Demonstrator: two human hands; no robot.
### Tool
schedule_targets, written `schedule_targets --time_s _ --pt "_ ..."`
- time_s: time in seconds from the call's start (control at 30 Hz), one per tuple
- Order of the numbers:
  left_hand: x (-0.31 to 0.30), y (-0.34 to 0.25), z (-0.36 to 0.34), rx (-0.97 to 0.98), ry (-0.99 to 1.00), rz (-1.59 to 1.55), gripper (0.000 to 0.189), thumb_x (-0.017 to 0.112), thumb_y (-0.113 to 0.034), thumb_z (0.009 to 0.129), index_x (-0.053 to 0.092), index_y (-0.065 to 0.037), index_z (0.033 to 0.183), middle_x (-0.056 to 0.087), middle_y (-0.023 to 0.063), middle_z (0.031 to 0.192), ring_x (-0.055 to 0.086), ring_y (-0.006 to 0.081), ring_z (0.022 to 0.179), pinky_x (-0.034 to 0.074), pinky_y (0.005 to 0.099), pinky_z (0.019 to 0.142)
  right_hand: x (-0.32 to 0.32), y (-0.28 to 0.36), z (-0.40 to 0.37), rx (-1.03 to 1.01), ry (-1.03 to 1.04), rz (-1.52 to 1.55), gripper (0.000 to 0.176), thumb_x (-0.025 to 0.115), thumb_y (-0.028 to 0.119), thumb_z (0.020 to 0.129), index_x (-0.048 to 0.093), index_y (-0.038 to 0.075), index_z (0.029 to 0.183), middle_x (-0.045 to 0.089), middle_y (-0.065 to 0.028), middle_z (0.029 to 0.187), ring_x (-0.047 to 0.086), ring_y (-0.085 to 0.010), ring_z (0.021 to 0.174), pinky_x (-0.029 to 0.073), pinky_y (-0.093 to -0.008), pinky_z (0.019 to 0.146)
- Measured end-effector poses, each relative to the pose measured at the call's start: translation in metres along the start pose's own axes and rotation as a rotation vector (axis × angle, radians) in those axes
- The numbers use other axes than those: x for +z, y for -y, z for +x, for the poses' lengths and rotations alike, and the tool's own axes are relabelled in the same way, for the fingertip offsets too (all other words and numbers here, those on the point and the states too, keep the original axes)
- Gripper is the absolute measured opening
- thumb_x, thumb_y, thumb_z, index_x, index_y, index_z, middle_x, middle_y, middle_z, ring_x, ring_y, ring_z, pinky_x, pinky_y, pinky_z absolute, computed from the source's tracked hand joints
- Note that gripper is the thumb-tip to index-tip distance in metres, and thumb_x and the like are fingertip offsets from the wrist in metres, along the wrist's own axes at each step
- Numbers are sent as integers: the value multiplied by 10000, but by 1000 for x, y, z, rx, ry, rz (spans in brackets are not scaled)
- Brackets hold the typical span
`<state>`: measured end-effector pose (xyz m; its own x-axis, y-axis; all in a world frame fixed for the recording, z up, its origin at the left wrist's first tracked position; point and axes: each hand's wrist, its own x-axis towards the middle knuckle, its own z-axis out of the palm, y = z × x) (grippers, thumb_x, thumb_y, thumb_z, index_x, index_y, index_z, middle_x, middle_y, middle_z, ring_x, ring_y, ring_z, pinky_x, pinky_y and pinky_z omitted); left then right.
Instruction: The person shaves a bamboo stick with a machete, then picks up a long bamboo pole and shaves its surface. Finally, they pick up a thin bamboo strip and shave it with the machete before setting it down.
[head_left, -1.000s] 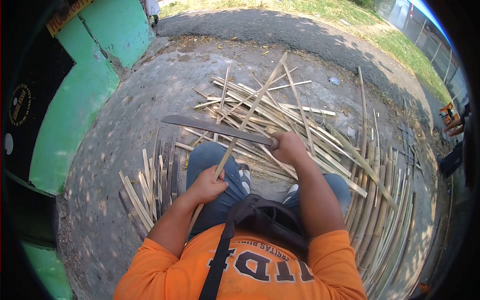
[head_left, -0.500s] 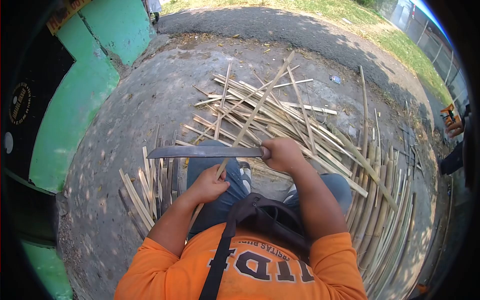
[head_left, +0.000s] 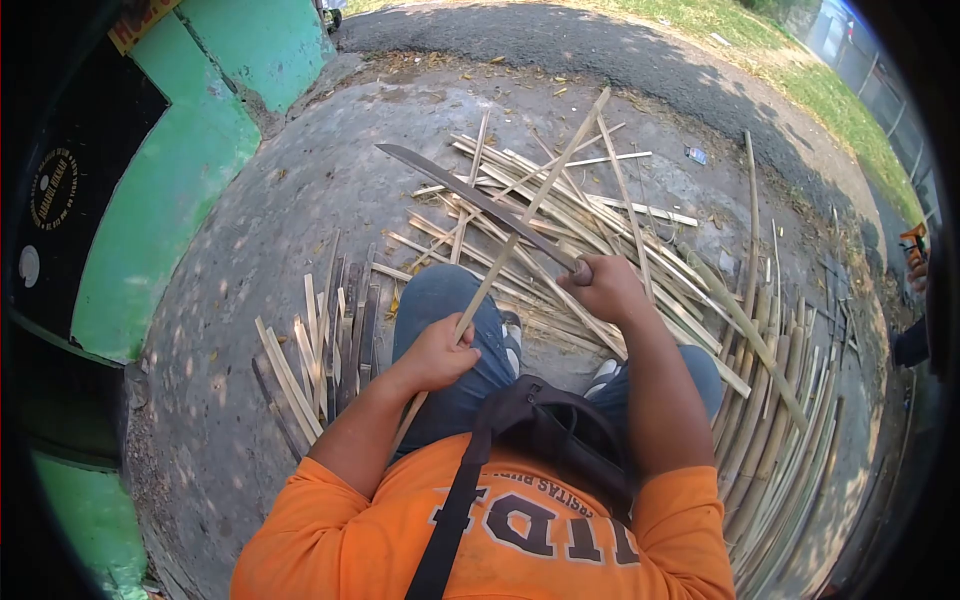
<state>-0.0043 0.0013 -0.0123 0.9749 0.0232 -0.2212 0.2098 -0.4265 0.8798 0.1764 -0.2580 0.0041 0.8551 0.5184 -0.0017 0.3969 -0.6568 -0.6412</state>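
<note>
A long pale bamboo strip (head_left: 487,279) slants up and away over my left knee. My left hand (head_left: 440,353) is closed round its lower part. In my right hand (head_left: 608,287) is the handle of a machete (head_left: 480,201), whose long dark blade points up and to the left. The blade crosses the strip above my left hand; whether they touch I cannot tell. Beyond my knees lies a loose pile of split bamboo strips (head_left: 600,225) on the concrete.
Short strips (head_left: 290,385) lie left of my leg. Long bamboo poles (head_left: 765,400) are on the right. A green wall (head_left: 165,220) stands at the left. Part of another person's hand (head_left: 916,272) shows at the far right edge. A black bag (head_left: 560,425) rests against my waist.
The machete has swung from roughly level to a slant, its tip now higher and farther away. My right hand has risen slightly. The view has shifted a little to the left.
</note>
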Motion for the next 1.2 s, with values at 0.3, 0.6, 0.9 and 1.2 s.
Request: schedule_targets --time_s 0.3,0.6,0.9,1.2 --pt "-1 -10 -3 -6 4 52 251 741 -102 838 498 -70 891 494 2 770 471 116 722 428 315 658 20 3 5 -272 21 -213 181 746 262 781 693 92 813 690 -181 777 678 -410 798 537 -516 724" --pt "-2 -1 -3 -11 26 -25 228 708 -49 862 486 -76 905 498 -15 781 469 81 718 417 278 640 -12 -17 13 83 -175 -58 360 779 417 866 701 66 851 692 -216 786 664 -451 789 521 -527 718" --pt "-2 1 1 -16 31 -32 221 716 -132 833 522 -59 910 528 21 778 497 138 712 449 324 654 28 12 0 -350 -92 -195 85 664 184 770 685 102 776 662 -171 708 673 -396 713 543 -503 666" --pt "-4 -1 0 -12 35 -18 224 722 -132 840 521 -62 911 535 19 783 499 130 718 448 320 656 3 -8 9 -41 -96 -162 281 753 376 860 732 101 914 712 -201 832 681 -429 837 536 -530 743"
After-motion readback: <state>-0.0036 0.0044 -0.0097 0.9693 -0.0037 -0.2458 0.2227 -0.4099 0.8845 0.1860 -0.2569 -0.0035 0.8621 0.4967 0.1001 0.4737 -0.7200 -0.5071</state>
